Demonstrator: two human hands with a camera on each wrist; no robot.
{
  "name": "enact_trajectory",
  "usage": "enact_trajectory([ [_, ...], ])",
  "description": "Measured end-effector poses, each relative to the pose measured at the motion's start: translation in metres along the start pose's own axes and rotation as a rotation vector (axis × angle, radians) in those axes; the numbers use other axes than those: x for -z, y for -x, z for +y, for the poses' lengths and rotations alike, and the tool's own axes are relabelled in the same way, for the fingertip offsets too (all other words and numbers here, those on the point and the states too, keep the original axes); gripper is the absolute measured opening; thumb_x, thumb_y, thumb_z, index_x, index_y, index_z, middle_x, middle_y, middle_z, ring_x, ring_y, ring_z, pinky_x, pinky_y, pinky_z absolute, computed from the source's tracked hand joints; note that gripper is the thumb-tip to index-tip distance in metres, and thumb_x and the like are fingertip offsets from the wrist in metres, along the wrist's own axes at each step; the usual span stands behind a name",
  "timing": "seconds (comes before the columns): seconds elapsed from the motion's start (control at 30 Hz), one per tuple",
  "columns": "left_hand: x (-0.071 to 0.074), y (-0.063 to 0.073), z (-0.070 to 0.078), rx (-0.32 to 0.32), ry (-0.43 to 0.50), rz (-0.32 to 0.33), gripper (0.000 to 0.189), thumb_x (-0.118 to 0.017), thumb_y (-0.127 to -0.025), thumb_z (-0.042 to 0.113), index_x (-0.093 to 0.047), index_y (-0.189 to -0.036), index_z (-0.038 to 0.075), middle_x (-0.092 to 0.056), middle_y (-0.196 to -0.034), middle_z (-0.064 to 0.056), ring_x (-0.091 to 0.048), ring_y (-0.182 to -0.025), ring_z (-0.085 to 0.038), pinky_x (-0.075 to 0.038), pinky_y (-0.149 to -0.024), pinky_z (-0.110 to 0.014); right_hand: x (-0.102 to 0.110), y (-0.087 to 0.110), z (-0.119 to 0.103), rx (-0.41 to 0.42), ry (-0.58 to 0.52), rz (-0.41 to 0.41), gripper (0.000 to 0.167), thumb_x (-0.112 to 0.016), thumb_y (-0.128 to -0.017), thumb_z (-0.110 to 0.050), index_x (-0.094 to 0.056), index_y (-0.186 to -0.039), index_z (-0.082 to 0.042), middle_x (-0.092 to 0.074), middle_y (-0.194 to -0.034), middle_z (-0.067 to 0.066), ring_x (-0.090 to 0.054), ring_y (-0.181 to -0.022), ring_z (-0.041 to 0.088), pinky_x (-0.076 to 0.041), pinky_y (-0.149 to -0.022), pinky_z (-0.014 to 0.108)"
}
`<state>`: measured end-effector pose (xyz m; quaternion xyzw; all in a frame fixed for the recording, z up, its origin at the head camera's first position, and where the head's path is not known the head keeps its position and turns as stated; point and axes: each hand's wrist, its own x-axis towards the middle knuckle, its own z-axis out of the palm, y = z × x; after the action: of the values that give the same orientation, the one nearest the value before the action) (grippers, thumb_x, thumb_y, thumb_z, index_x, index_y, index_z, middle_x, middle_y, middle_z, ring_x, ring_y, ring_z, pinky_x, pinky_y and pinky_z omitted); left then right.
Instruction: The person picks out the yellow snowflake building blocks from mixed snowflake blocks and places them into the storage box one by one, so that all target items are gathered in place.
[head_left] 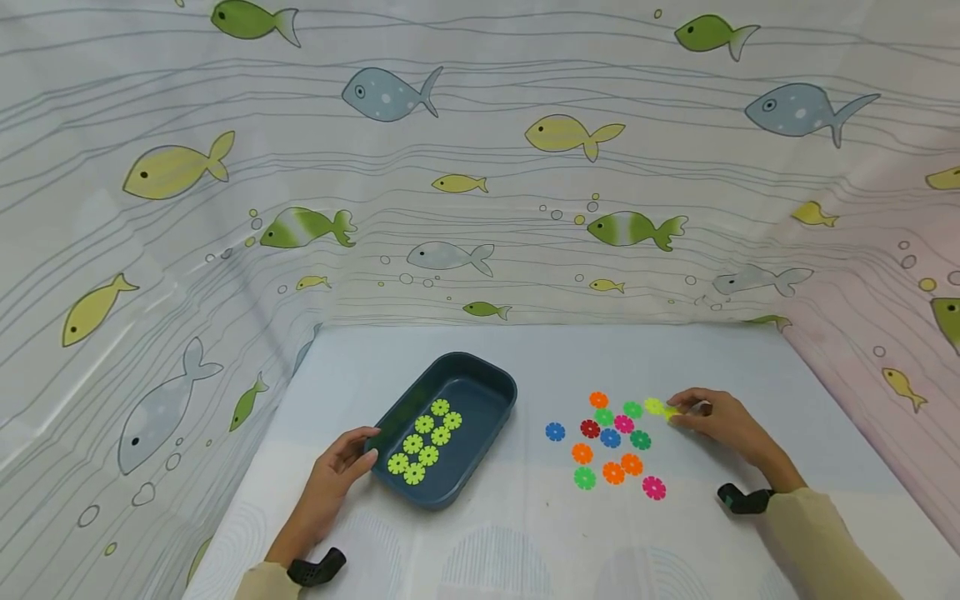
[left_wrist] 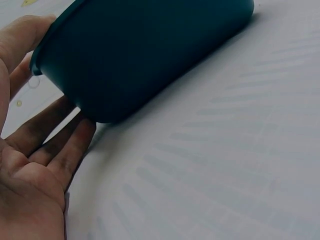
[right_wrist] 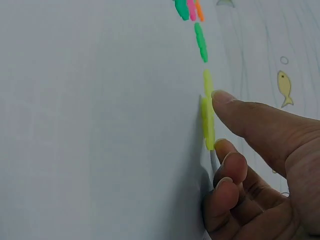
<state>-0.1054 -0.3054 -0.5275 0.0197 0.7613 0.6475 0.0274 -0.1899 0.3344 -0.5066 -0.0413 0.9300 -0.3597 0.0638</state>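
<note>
In the head view a dark blue plastic basin (head_left: pixel 480 429) lies slantwise at the left of the table. Several yellow-green interlocking discs (head_left: pixel 427 455) are flat on its floor. My left hand (head_left: pixel 339 462) grips the basin's near left corner; in the left wrist view the thumb is over the rim and the fingers (left_wrist: pixel 75 142) are against the outer wall. On the right side, my right hand (head_left: pixel 716 421) pinches a yellow interlocking disc (right_wrist: pixel 209 127) between thumb and forefinger, low at the tabletop. Another yellow disc (head_left: pixel 653 406) lies directly beside it.
Loose discs in orange (head_left: pixel 613 473), blue (head_left: pixel 555 432), green (head_left: pixel 585 477), pink (head_left: pixel 654 487) and dark red (head_left: pixel 590 428) are scattered flat on the white table (head_left: pixel 525 533), between basin and right hand. Fish-printed cloth (head_left: pixel 510 250) walls the back and sides.
</note>
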Motion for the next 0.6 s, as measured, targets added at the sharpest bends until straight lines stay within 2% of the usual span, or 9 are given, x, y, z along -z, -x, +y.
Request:
enact_trajectory([
  [0.23,-0.0005,-0.0001,0.0001,-0.001,0.004,-0.008,0.046,-0.065,-0.103,0.019,-0.051,-0.146,0.010,-0.047,-0.148,-0.012,-0.052,-0.130,-0.006,-0.047,-0.099,-0.019,0.0006,0.0027,0.0012,-0.022,0.049,0.008,0.043,-0.081,-0.090,-0.034,-0.072,-0.121,-0.006,-0.064,-0.098,0.006,-0.055,-0.091,0.026,-0.048,-0.068,0.030],
  [0.47,-0.0008,0.0004,0.0020,0.000,0.001,-0.003,0.046,-0.065,-0.103,0.019,-0.052,-0.146,0.010,-0.047,-0.148,-0.011,-0.052,-0.130,-0.005,-0.046,-0.099,-0.018,0.0015,0.0036,-0.0013,-0.081,0.007,0.001,0.043,-0.082,-0.089,-0.030,-0.072,-0.121,-0.002,-0.060,-0.091,0.006,-0.053,-0.081,0.023,-0.046,-0.061,0.029],
  [0.6,-0.0010,0.0004,0.0024,0.001,-0.003,-0.001,0.046,-0.065,-0.103,0.019,-0.051,-0.146,0.010,-0.048,-0.148,-0.011,-0.052,-0.129,-0.005,-0.047,-0.099,-0.018,0.0021,0.0048,-0.0036,-0.088,-0.011,-0.011,0.043,-0.081,-0.090,-0.028,-0.071,-0.121,-0.001,-0.060,-0.092,0.007,-0.053,-0.081,0.023,-0.046,-0.061,0.028],
])
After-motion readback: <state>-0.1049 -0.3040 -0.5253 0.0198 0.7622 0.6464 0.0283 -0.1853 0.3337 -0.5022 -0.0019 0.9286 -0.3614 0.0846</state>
